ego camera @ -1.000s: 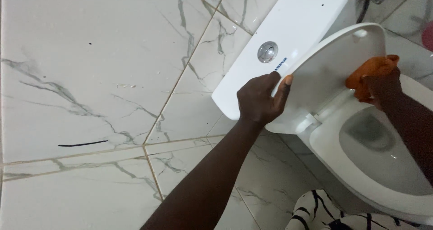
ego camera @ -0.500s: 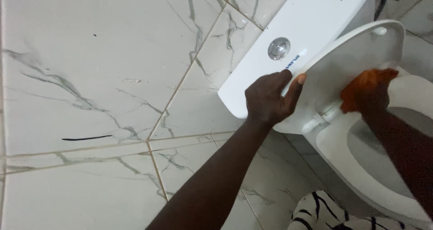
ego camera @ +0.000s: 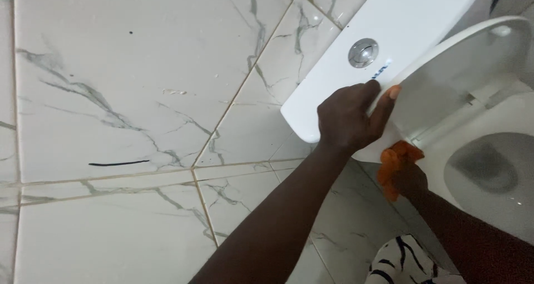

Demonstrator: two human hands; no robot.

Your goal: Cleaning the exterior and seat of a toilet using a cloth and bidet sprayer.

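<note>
My left hand (ego camera: 350, 117) grips the rim of the raised white toilet lid (ego camera: 461, 72), thumb on its inner face, holding it up against the white cistern (ego camera: 400, 33). My right hand (ego camera: 409, 178) clutches an orange cloth (ego camera: 396, 160) and presses it against the lower end of the lid near the hinge, at the side of the toilet seat (ego camera: 500, 122). The bowl (ego camera: 484, 167) lies open to the right, with dark water at its bottom.
A round chrome flush button (ego camera: 362, 52) sits on the cistern top. White marble-look tiles (ego camera: 122, 95) with grey veins cover the surface on the left. A black-and-white striped fabric (ego camera: 400, 262) shows at the bottom edge.
My right hand has carried the orange cloth from the upper inner face of the lid down to its lower end by the hinge. The left hand keeps its grip on the lid.
</note>
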